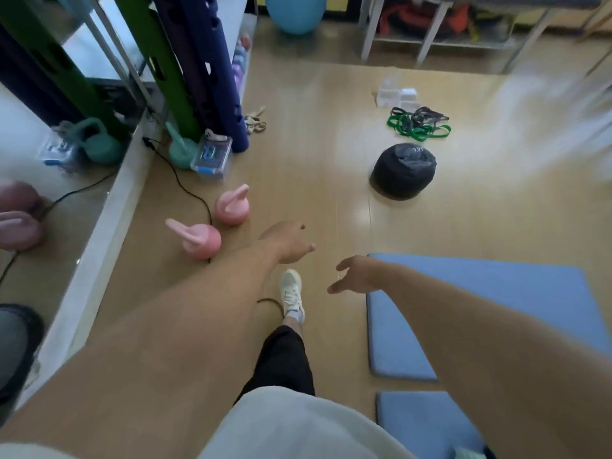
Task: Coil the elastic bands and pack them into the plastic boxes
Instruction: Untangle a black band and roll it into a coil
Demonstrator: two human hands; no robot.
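On the far side of the wooden floor (pixel 298 144), well apart from the person, the elastic bands (pixel 418 123) lie in a loose green and dark tangle, just in front of the clear plastic boxes (pixel 397 93), which are too blurred to count or to see into; both hands are stretched forward and hold nothing, the left hand (pixel 288 241) with relaxed fingers spread, the right hand (pixel 356 274) loosely open with fingers drooping. The likeliest trouble, as I judge it, is underfoot: a black weighted ball (pixel 402 170) sits between the person and the bands, two pink kettlebells (pixel 215 223) stand just left of the path, and a black cable (pixel 185 190) trails across the floor beside them, so a careless step could catch or trip; the blue mats (pixel 480 309) on the right have raised edges that could do the same; the tangled bands may also knot further if pulled up in one bunch. The floor is pale wood, glossy with glare; a mirror (pixel 49 127) lines the left wall, foam rollers (pixel 198 61) lean against it, a blue exercise ball (pixel 294 11) and a metal rack (pixel 440 28) stand at the back.
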